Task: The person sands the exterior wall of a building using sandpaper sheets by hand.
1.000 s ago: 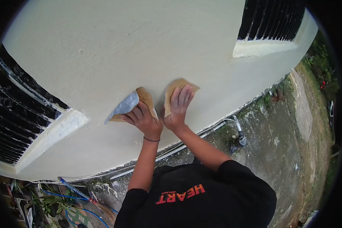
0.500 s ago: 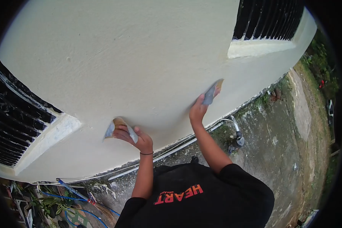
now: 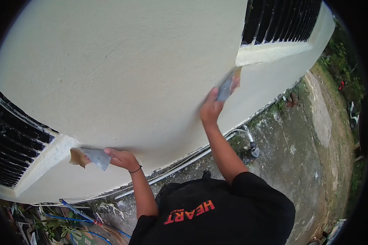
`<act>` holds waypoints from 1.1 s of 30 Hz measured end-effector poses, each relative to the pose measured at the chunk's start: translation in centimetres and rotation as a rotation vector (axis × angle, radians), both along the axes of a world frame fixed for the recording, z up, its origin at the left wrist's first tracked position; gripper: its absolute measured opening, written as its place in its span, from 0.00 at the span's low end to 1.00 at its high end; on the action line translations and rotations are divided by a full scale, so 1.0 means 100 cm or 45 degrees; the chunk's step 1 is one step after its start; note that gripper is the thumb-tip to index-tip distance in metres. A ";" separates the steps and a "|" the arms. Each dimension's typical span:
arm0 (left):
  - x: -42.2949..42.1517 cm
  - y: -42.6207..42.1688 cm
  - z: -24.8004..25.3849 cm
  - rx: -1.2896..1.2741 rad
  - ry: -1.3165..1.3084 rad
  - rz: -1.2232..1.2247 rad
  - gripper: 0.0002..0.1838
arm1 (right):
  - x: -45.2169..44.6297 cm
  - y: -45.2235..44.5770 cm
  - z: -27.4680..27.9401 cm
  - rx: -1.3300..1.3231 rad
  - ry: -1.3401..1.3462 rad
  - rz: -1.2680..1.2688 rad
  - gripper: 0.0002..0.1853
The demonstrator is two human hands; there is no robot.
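A pale plastered wall (image 3: 122, 81) fills the upper view. Low on its left part, beside the lower left window's ledge, my left hand (image 3: 122, 158) holds a bent sheet of sandpaper (image 3: 97, 157), grey on one face and brown on the other. The sheet partly covers the fingers. Farther right, just under the upper right window's ledge, my right hand (image 3: 212, 109) grips a second grey and brown sheet (image 3: 226, 88) against the wall. Its fingers are mostly behind that sheet, with the thumb showing at the near edge.
Barred windows stand at the left (image 3: 12, 143) and upper right (image 3: 280, 22). A white pipe (image 3: 173, 170) runs along the wall's foot to a fitting (image 3: 254, 152) on the stained concrete (image 3: 286, 163). A broom (image 3: 106, 228), blue hose and plants lie at the lower left.
From close together at mid-wall, my hands have spread apart. The left went left and down towards the window ledge; the right went right and up. Both sheets moved with them and turned grey face into view.
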State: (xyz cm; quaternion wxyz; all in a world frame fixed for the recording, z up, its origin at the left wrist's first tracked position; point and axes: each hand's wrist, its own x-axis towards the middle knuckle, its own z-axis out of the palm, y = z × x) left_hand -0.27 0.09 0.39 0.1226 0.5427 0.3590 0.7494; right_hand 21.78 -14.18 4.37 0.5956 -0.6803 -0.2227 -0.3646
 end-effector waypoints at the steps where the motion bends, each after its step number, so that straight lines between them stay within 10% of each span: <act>1: 0.007 -0.011 -0.002 0.064 0.116 0.019 0.32 | -0.034 0.014 -0.027 -0.143 -0.082 0.086 0.32; 7: -0.109 0.064 0.048 -0.519 -0.299 0.122 0.36 | 0.062 -0.044 -0.001 -0.123 -0.217 0.045 0.30; 9: -0.106 0.063 0.058 -0.539 -0.315 0.172 0.36 | 0.111 -0.068 0.006 0.303 0.406 0.276 0.28; 13: -0.046 0.034 0.028 -0.234 -0.197 0.094 0.33 | 0.064 -0.022 0.016 0.493 0.301 0.198 0.30; 19: -0.047 0.029 0.002 -0.105 0.138 0.024 0.34 | -0.018 -0.001 -0.032 -0.375 -0.238 0.196 0.33; 23: -0.114 0.076 0.045 -0.280 -0.203 0.001 0.30 | 0.058 -0.040 0.003 0.421 0.522 0.396 0.32; 27: -0.060 0.047 0.038 -0.051 -0.121 0.145 0.29 | 0.016 0.000 0.008 0.514 0.375 0.287 0.35; 29: -0.028 0.000 0.031 0.051 0.563 0.366 0.28 | -0.028 0.022 -0.026 0.007 0.038 0.131 0.37; 33: -0.048 0.023 0.020 0.131 0.600 0.300 0.26 | -0.059 0.018 -0.037 -0.287 -0.098 0.211 0.37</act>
